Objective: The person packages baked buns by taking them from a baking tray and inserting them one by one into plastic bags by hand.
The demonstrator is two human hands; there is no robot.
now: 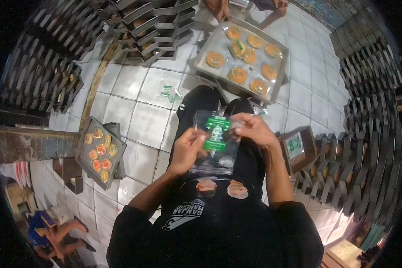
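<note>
A clear plastic bag (230,163) with green printing lies over my lap, between my two hands. My left hand (188,149) grips its left side, with the thumb on top near the green print. At the upper right of the bag, my right hand (253,129) has its fingers bent and pinched on the edge. Just beyond my knees, a metal tray (204,67) carries several round golden buns (237,75), some of them seemingly in clear wrapping. To my right stands a brown box (304,157) with green-printed bags (295,145) in it.
Loose green-printed bags (169,91) lie on the white tiled floor (140,120). On the left are stacked trays with topped buns (101,149). Tall stacks of dark trays (143,27) flank both sides. Another person's hand (219,11) is at the far tray; another person (53,232) sits lower left.
</note>
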